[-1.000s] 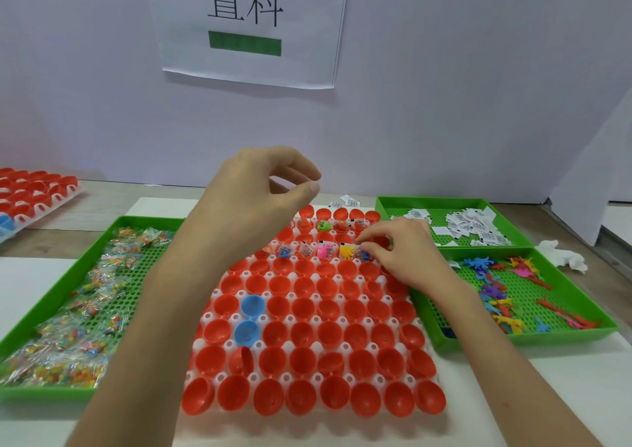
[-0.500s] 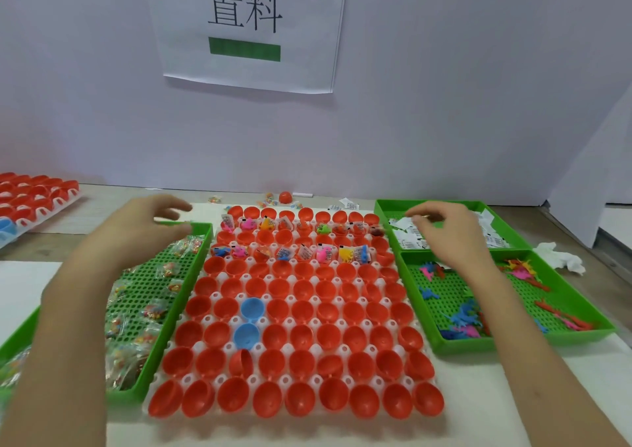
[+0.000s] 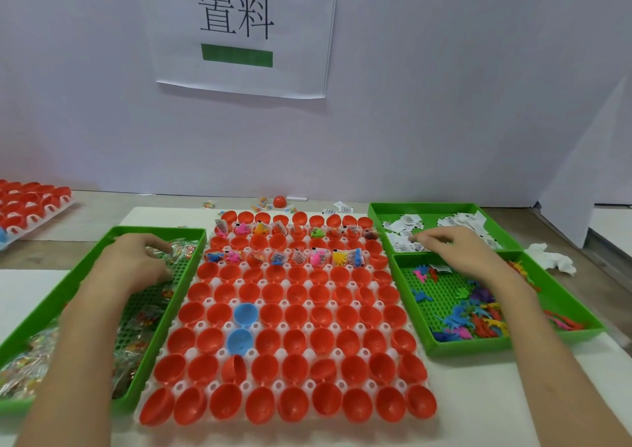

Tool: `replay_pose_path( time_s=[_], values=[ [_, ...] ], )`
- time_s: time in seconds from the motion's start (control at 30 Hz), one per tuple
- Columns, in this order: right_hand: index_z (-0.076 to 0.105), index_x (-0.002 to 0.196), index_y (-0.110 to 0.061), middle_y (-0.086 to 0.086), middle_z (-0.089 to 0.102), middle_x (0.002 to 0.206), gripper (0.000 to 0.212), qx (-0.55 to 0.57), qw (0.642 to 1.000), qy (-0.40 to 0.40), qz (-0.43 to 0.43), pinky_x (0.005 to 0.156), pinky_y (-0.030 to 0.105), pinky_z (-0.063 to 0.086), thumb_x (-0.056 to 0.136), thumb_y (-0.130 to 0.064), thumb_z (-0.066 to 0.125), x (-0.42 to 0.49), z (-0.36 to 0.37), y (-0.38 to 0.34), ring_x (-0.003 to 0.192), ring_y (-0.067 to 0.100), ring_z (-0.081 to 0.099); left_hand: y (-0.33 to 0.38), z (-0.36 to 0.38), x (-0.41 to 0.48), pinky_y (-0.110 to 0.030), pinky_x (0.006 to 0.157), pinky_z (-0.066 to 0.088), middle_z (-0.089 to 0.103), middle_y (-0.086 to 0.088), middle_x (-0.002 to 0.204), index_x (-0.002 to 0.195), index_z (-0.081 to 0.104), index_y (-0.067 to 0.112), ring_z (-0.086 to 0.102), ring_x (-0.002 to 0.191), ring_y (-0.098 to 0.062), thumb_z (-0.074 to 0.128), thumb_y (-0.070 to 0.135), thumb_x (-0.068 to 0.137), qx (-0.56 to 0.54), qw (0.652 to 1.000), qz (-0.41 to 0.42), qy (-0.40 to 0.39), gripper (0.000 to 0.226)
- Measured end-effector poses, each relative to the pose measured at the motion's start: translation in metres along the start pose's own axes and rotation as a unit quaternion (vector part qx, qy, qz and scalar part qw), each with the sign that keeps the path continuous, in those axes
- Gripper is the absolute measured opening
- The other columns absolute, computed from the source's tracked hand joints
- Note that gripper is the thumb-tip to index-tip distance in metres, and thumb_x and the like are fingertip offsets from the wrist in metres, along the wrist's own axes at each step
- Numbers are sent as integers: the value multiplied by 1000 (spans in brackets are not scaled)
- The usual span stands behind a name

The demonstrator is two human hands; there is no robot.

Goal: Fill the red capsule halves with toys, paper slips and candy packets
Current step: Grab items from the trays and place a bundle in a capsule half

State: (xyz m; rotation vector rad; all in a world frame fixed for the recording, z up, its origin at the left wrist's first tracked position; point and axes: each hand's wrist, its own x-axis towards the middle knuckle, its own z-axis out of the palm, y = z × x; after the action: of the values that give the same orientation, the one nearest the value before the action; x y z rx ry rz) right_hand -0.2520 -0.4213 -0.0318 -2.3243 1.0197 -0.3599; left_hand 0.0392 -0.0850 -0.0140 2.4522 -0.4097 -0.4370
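The capsule halves (image 3: 294, 340) are smooth, glossy red plastic, and two blue halves (image 3: 244, 313) look the same. The rack (image 3: 280, 385) is white, slightly translucent plastic. The green trays (image 3: 154, 229) are shiny plastic with gridded floors. The packets (image 3: 20, 371) are clear, crinkly film. The slips (image 3: 403, 228) and sign (image 3: 239, 81) are matt paper. The toys (image 3: 478, 323) look like plastic. The tissue (image 3: 550, 262) is soft and crumpled. The table (image 3: 478, 395) is matt white.

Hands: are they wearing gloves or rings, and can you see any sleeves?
No gloves. The left hand and the right hand are both bare, with no rings, watch or bracelet that I can see. The arms are bare too, right down to the picture's bottom edge, so no sleeve shows.
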Motion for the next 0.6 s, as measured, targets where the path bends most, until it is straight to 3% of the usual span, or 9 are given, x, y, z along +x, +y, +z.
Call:
replay_pose_path(
  time_s=[0.1,0.2,0.27,0.37,0.47,0.6],
  values=[
    [74,109,-35,-14,64,130,20,-6,997,-67,-29,98,38,42,97,-41,59,-1,7,-6,110,6,57,0,2,0,-45,85,44,60,-12,109,111,67,15,53,102,-30,64,-13,83,1,1000,-2,4,40],
    [75,112,-28,-11,58,140,24,-9,997,-74,-30,103,38,37,98,-38,59,3,7,-5,115,6,52,-2,1,1,-49,93,49,64,-15,113,101,69,17,56,106,-33,56,-17,82,-12,1000,-1,29,41],
    [75,114,-25,-9,59,139,24,5,997,-65,-26,98,34,37,99,-35,58,3,7,-3,112,7,53,-4,-1,3,-49,88,53,68,-16,108,92,68,18,61,99,-36,56,-19,81,-35,998,7,50,41],
    [73,118,-23,-6,67,128,24,31,999,-23,-14,96,31,40,99,-29,59,4,7,-2,107,6,56,-7,-4,7,-43,70,56,69,-13,94,87,68,18,64,77,-34,60,-18,83,-76,993,26,84,37],
    [75,113,-23,-8,72,111,20,58,997,42,-11,89,28,41,96,-23,64,3,6,-2,92,-1,59,-7,-6,9,-51,78,59,69,-10,89,87,69,21,66,74,-30,66,-10,86,-98,988,28,117,31],
    [79,96,-24,-15,71,87,14,82,988,133,-18,72,13,44,83,-20,80,2,5,-2,83,-8,61,-6,-9,4,-51,79,58,72,-6,91,84,66,30,67,82,-33,68,-6,83,-92,984,38,145,36]
  ],
)
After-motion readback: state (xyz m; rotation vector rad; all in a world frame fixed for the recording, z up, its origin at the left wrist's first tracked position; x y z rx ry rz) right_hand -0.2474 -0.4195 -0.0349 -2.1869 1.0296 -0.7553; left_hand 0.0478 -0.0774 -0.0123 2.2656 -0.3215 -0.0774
